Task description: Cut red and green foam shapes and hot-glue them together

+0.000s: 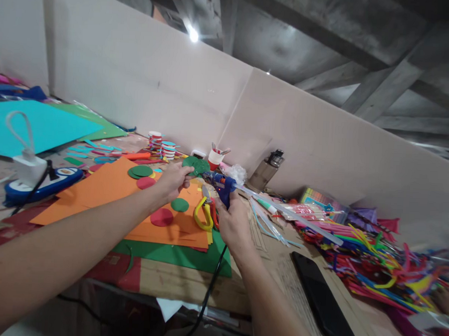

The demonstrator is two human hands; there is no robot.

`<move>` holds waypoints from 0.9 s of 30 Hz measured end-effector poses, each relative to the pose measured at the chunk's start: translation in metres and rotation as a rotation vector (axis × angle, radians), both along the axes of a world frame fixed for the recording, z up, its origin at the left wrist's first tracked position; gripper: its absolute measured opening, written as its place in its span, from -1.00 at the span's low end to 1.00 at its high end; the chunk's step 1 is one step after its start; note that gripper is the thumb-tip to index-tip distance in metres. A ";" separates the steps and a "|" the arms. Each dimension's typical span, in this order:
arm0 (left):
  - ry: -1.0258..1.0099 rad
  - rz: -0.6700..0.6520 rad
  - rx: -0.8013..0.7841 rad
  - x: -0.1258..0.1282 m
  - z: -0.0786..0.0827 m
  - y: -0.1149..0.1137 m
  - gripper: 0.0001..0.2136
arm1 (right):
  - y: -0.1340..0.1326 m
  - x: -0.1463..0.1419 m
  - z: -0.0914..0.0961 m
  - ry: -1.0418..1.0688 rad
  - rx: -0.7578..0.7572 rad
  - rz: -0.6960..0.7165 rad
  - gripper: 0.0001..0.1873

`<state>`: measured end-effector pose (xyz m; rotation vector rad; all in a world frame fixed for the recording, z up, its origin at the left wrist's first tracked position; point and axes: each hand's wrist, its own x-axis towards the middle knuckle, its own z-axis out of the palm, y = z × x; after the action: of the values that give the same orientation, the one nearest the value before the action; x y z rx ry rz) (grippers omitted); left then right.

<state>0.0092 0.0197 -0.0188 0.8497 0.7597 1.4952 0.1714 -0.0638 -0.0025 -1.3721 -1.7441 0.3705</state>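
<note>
My left hand [174, 181] pinches green paper circles [198, 165] by their near edge and lifts them above the stacked orange paper [110, 202]. In my right hand [232, 219] is a blue hot glue gun [223, 186], its nozzle pointing left at the green paper. A long clear glue stick [288, 211] juts from its back, and a black cord [211, 287] hangs below. Scissors [204, 210] with yellow and red handles lie beside my right hand. On the orange sheets rest red circles [161, 217] and more green circles [140, 171].
A black phone [325, 301] lies at the right, below a heap of colourful pipe cleaners [377, 269]. Behind stand a dark bottle [265, 170] and a cup of tools [216, 157]. A power strip [45, 184] with a white plug sits left. Part of another hand [447, 300] shows at the right edge.
</note>
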 end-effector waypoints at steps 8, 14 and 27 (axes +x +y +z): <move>0.074 -0.046 -0.013 0.005 -0.005 0.001 -0.91 | 0.002 0.001 -0.005 0.018 -0.023 0.013 -0.64; 0.088 -0.066 0.002 0.006 -0.009 0.003 -0.90 | 0.004 0.001 -0.005 0.017 -0.015 0.007 -0.65; 0.018 0.041 0.018 0.001 0.001 0.000 -0.83 | 0.003 0.001 -0.006 0.005 -0.031 0.021 -0.61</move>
<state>0.0100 0.0196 -0.0182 0.8659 0.7822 1.5347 0.1726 -0.0606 -0.0081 -1.3747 -1.7564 0.4139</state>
